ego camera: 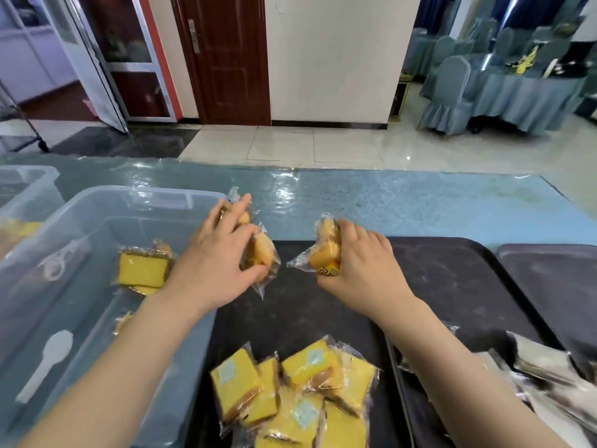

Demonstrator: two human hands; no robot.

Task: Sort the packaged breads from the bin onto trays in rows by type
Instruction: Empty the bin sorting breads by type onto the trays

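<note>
My left hand (216, 263) grips wrapped round buns (260, 250) at the bin's right rim, over the far left corner of the black tray (452, 286). My right hand (361, 270) holds another wrapped round bun (324, 252) above the same tray's far edge. A pile of packaged yellow cake slices (290, 392) lies at the tray's near end. Inside the clear plastic bin (97, 202) on the left rest a yellow cake slice pack (142, 270) and another partly hidden pack (124, 320) beside my forearm.
A second dark tray (555, 279) sits at the right. Silvery wrapped packs (549, 383) lie at the near right. Another clear bin (29, 182) stands at the far left. The table has a blue cover (420, 205). Covered chairs stand beyond.
</note>
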